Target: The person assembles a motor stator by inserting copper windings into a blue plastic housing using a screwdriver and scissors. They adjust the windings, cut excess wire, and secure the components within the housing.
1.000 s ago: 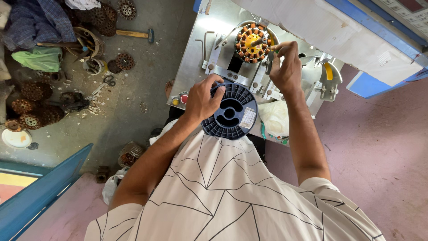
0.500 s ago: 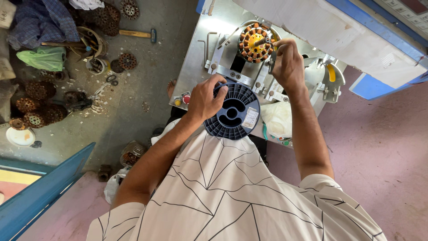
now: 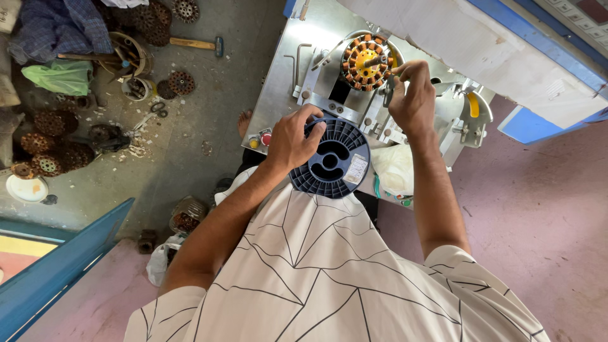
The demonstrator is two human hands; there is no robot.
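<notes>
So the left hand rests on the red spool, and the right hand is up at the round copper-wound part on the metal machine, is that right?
Not quite: the spool is dark blue, not red, as the head view shows. The rest holds: the left hand rests on its upper left edge, and the right hand is up at the round copper-wound part on the metal machine.

Just one cam here, strapped on the head and looking pretty much straight down past the shirt [image 3: 329, 278] and both arms. It's close to the metal bench [image 3: 285, 69], with the floor [image 3: 209, 114] off to the left. No second view to overlap.
</notes>
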